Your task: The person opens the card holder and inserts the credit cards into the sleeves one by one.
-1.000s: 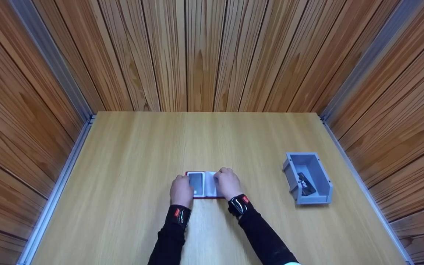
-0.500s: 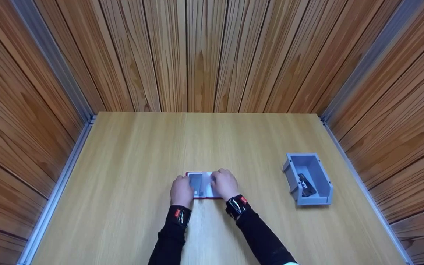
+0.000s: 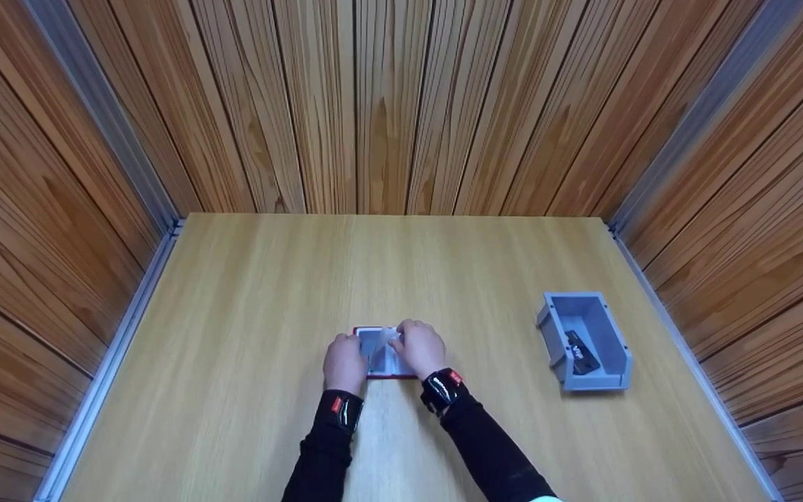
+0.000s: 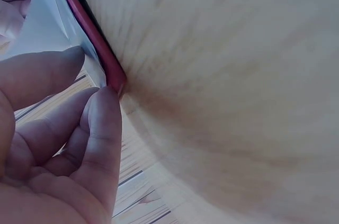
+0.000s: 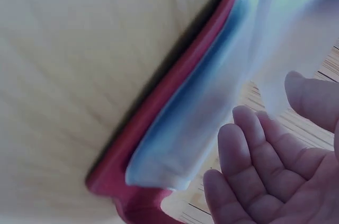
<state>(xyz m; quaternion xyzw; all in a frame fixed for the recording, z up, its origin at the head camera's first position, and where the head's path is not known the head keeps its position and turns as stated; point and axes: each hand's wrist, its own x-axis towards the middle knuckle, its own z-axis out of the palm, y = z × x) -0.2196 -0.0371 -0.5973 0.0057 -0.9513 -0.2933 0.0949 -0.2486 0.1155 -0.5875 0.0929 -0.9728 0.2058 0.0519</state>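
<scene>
Steady the red card holder on the counter, between both grips, with the left grip pinched on its corner. With the right grip slack and unclenched, ease the clear page over without creasing, leaving the gray bin alone.

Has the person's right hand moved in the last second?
Yes. In the head view, the right hand has shifted slightly to the left, farther from the gray bin.

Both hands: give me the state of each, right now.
Left hand: closed, pinching the edge of the red booklet.
Right hand: at the raised translucent page, fingers loosely curved; whether it pinches the page cannot be told.
</scene>
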